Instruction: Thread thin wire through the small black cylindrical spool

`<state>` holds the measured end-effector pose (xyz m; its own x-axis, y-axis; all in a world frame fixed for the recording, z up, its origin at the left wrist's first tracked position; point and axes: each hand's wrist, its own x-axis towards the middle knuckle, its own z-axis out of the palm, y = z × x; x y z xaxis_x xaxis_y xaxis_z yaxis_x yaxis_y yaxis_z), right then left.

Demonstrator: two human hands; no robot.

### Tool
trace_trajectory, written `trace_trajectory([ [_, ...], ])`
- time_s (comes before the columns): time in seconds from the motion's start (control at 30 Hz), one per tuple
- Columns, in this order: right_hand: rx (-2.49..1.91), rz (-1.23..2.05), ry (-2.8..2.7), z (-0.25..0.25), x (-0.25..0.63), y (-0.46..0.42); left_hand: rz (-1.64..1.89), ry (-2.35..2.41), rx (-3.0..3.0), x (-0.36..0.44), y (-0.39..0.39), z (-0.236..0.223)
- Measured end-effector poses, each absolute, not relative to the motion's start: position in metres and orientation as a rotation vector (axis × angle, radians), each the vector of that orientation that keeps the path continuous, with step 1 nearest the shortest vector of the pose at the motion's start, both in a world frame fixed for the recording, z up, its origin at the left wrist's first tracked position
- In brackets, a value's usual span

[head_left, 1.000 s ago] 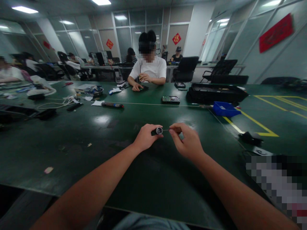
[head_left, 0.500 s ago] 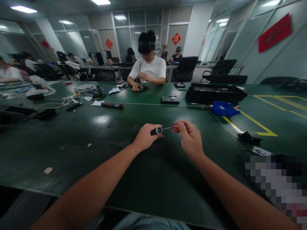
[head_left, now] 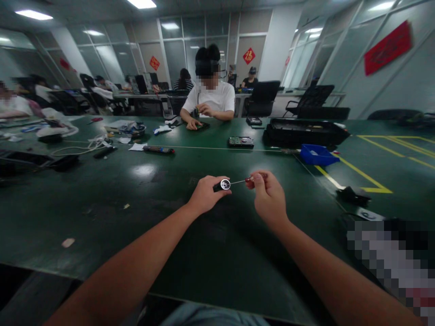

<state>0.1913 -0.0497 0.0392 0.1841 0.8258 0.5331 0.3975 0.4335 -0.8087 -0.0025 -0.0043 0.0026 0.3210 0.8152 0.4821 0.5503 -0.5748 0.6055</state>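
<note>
Between the thumb and fingers of my left hand (head_left: pixel 205 195) is a small dark cylinder (head_left: pixel 224 184) with a bright ring at its end, which faces right and toward me. My right hand (head_left: pixel 270 197) is closed around the reddish handle of a screwdriver (head_left: pixel 238 182). Its thin metal shaft points left, and the tip reaches the ringed end of the cylinder. What lies inside that end is too small to make out. Both hands are above the green table (head_left: pixel 190 253).
Across the table a person in a white shirt (head_left: pixel 217 97) handles a dark object. A hard drive (head_left: pixel 241 142), a black tray (head_left: pixel 306 131) and a blue bin (head_left: pixel 318 155) lie ahead. On the left are a dark tool (head_left: pixel 159 149) and a white cable (head_left: pixel 83 147).
My left hand and the cylinder stay almost where they were. The fingers of my right hand have shifted slightly on the screwdriver handle, with its tip still at the ringed end.
</note>
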Motion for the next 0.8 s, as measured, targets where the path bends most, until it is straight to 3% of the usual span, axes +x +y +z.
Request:
trace_trajectory([
  [0.5, -1.205, 0.337, -1.496, 0.0382, 0.1934, -0.0500, 1.101, 1.214, 2.341, -0.0031, -0.0025, 0.0022],
  [0.8, -1.325, 0.040, -1.681, 0.0443, 0.1974, -0.0516, 1.086, 1.215, 2.340, -0.0051, -0.0001, -0.0010],
])
